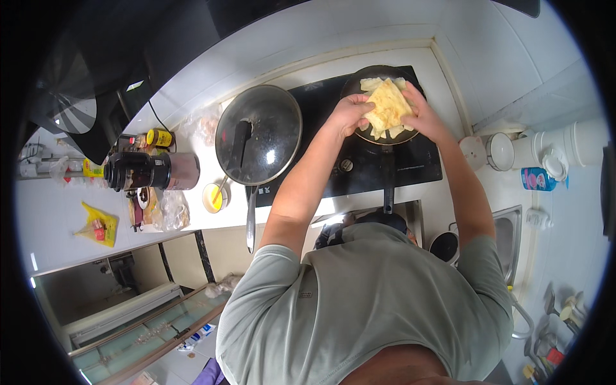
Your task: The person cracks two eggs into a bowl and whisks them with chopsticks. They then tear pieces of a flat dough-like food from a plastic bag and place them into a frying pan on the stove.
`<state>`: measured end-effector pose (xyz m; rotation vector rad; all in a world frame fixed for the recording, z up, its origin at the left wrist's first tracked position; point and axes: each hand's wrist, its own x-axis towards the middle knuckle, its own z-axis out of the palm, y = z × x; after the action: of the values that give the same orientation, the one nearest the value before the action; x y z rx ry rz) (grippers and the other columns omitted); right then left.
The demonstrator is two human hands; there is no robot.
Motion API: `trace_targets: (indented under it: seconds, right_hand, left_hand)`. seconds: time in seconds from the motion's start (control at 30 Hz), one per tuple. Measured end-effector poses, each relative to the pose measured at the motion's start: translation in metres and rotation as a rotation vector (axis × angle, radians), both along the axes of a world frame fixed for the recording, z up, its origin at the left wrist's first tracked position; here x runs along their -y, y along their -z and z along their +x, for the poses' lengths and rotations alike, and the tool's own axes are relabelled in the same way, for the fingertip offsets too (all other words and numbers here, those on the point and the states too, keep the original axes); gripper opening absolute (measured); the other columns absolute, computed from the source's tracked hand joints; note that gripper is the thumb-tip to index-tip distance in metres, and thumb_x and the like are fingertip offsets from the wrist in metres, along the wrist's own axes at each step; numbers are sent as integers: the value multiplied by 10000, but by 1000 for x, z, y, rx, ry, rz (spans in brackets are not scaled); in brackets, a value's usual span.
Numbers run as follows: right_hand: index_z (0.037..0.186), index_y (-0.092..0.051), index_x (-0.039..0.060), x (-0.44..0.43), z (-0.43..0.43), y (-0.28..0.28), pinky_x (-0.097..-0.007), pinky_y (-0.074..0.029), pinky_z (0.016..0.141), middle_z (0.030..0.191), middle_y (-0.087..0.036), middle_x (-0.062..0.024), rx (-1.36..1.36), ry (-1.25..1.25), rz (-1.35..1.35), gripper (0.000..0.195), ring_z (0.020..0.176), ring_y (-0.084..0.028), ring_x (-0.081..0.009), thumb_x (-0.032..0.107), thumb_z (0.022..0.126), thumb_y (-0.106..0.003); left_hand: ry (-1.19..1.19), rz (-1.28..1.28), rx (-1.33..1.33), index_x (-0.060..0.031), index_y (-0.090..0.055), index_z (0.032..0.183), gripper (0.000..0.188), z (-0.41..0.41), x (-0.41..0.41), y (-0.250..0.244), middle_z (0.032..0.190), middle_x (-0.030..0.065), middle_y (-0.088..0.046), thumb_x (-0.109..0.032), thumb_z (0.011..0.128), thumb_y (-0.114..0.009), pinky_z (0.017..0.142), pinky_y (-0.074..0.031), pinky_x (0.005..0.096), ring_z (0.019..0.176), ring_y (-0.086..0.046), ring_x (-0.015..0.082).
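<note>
Between my two hands, over a dark frying pan (356, 79), is a browned, folded flatbread (389, 103). My left hand (353, 113) grips its left edge and my right hand (423, 113) its right edge. Paler pieces of flatbread (370, 84) lie in the pan beneath it. The pan rests on the right part of a black cooktop (322, 110), its handle towards my body. At the left end of the cooktop is a second pan with a glass lid (276, 130).
Left of the lidded pan stand a bowl of yellow liquid (214, 198) with a utensil in it, a blender (163, 171) and a yellow-lidded jar (160, 138). White bowls (500, 151), a blue pouch (536, 179) and a sink (507, 240) are at the right.
</note>
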<state>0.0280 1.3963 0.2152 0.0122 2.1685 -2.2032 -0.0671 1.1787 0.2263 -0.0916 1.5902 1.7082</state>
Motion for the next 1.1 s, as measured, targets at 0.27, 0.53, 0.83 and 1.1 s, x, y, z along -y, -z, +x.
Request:
trace_targets:
  seconds: [0.27,0.53,0.83,1.1]
  right_hand:
    - [1178,-560,-34,3,-35,10,-311,-535,807,1077,-648,-114,246,130,-290,380,935,-650,-177,132,864,-695]
    - [1143,-571,-20,16,-39,13,-304,-525,781,1047,-651,-101,132,292,-59,352,908,-639,-162,110,840,-693]
    - [1209,-518,-16,11,-32,18,-339,-533,856,1134,-624,-123,168,299,-434,352,997,-641,-214,65,884,-627]
    - [1260,-482,-21,13,-26,15,-390,-530,906,1215,-583,-143,205,233,-647,372,1088,-612,-255,25,905,-581]
  left_hand:
    - [-166,-5,-48,-21,-189,1461,853,2,-18,7,1180,152,-568,-300,863,-730,740,-512,310,964,-625,223]
    - [-96,-115,-638,-55,-557,1066,283,17,-29,63,860,37,-584,-147,856,-723,630,-506,251,752,-573,119]
    - [-378,-137,-345,4,-573,1008,246,20,-19,38,824,50,-619,-191,888,-661,581,-526,284,731,-602,148]
    - [-128,166,-272,49,-620,1052,278,29,-31,17,867,58,-656,-139,860,-697,662,-485,231,740,-595,87]
